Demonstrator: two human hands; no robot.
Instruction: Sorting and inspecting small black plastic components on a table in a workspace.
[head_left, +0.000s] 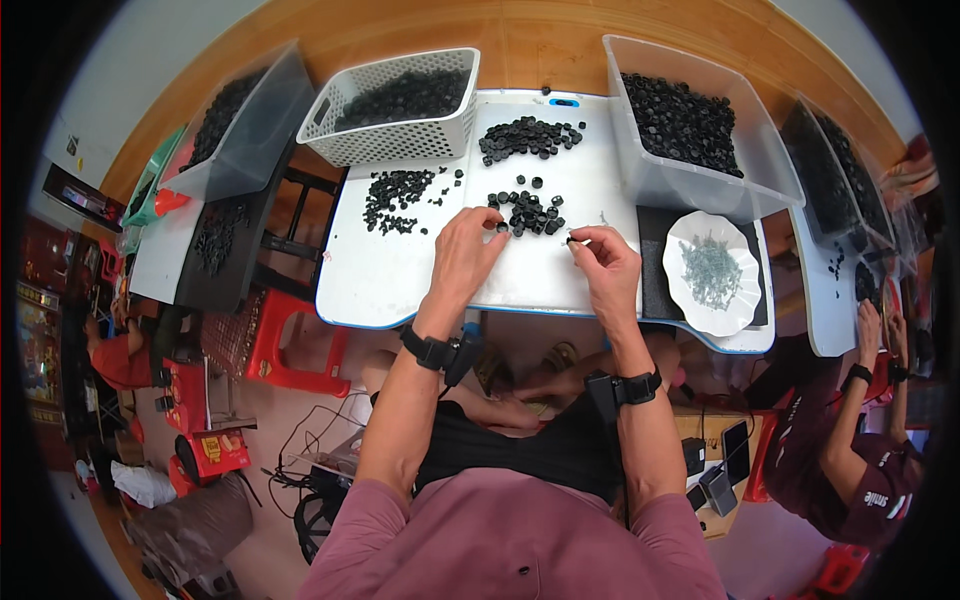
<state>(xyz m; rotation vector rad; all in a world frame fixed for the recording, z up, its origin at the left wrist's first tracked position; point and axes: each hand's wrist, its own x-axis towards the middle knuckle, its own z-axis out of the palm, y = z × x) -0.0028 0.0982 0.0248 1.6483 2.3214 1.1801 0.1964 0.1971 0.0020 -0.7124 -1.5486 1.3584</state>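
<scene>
My left hand [467,252] is over the middle of the white table, its thumb and index finger closed round a small round black cap [502,228]. Right beside it lies a loose cluster of black caps [535,213]. To the right, my right hand [608,268] pinches a tiny black piece [571,240] between thumb and fingertip; its exact kind is too small to tell. A larger heap of black caps [530,138] sits farther back. Smaller black pieces [396,195] are spread at the left. A white scalloped dish [677,300] on the right holds small clear bits.
A white perforated basket [400,143] of black pieces stands back left, a clear bin [690,188] of black caps back right. A black mat [655,235] lies under the dish. A co-worker's hands [872,330] show far right. A red stool [275,340] stands left, below table height.
</scene>
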